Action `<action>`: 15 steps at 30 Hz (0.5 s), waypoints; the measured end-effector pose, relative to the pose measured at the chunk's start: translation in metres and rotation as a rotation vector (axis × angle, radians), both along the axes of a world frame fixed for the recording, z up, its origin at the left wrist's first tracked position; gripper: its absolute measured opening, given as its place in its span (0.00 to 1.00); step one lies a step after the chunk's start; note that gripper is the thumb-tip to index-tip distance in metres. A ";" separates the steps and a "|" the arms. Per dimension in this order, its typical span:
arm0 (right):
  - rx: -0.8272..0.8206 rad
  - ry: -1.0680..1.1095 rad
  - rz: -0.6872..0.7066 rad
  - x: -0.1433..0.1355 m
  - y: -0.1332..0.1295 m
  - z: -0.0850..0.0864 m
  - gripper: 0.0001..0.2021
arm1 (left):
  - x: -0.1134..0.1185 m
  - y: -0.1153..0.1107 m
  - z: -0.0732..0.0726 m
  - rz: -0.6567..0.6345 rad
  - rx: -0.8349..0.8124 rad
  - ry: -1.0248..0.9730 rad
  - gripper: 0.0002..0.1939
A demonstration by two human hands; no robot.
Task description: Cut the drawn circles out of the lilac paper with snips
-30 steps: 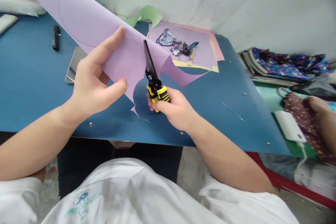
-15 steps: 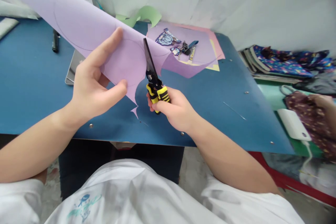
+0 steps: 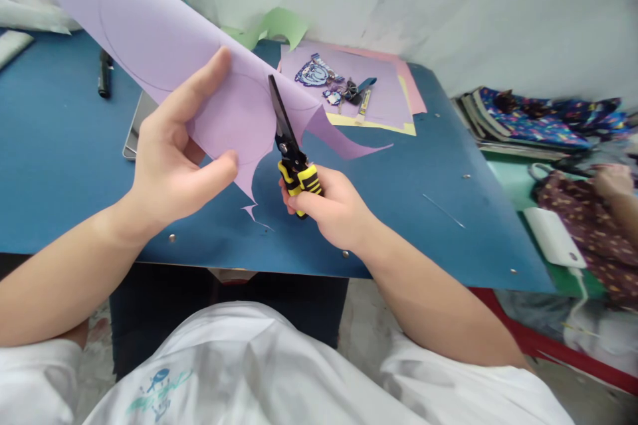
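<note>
My left hand (image 3: 172,153) grips a large sheet of purple paper (image 3: 139,26), thumb and forefinger on its face and the other fingers behind it. Pencilled circles are drawn on the sheet, and one beside my fingers is partly cut round along its right side. My right hand (image 3: 331,206) is closed around the yellow-and-black handles of a pair of scissors (image 3: 292,146). The dark blades point up and away, at the paper along the circle's right edge, and look closed or nearly so. A narrow cut strip of the sheet curls off to the right.
Behind the paper, purple, yellow and pink sheets (image 3: 393,106) lie under keys and charms (image 3: 319,71). A green paper offcut (image 3: 279,25) leans by the wall. A black marker (image 3: 104,73) is at left. Books (image 3: 523,123), a white power bank (image 3: 553,237) and another person's hand (image 3: 613,180) are at right.
My left hand and the paper have shifted slightly left. The scissor blades have tilted a little to the left, and the curled strip at right has dropped lower.
</note>
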State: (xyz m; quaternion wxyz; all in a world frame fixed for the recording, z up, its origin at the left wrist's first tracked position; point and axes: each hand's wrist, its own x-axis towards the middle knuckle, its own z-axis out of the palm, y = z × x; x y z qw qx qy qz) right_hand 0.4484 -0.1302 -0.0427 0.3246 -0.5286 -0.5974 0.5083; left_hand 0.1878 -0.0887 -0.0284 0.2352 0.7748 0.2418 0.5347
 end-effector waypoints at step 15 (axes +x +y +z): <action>-0.020 -0.024 -0.025 -0.001 -0.001 0.003 0.09 | 0.000 0.003 0.002 0.100 0.072 0.055 0.35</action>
